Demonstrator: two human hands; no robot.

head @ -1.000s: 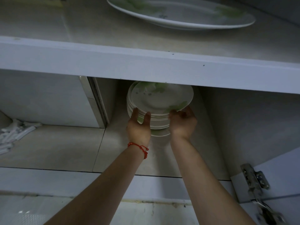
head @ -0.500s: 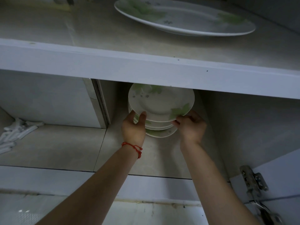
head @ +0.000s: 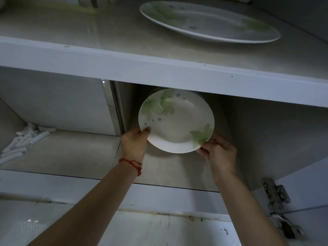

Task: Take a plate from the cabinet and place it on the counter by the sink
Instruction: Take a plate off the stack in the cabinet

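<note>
A round white plate [head: 177,121] with green leaf prints is held tilted toward me, in front of the lower cabinet shelf [head: 88,153]. My left hand [head: 134,142], with a red string at the wrist, grips its lower left rim. At the lower right rim, my right hand [head: 219,153] pinches the edge by a green leaf. The stack of plates [head: 201,95] behind is almost wholly hidden; only a sliver of rim shows under the upper shelf board.
A large oval platter [head: 209,22] with the same leaf pattern lies on the upper shelf [head: 159,68]. White ceramic spoons [head: 21,142] lie piled at the far left of the lower shelf. A metal door hinge [head: 275,192] sits at the lower right.
Both hands have lifted the top plate off the stack and drawn it out toward me, tilting its face up. The stack now sits hidden behind it.
</note>
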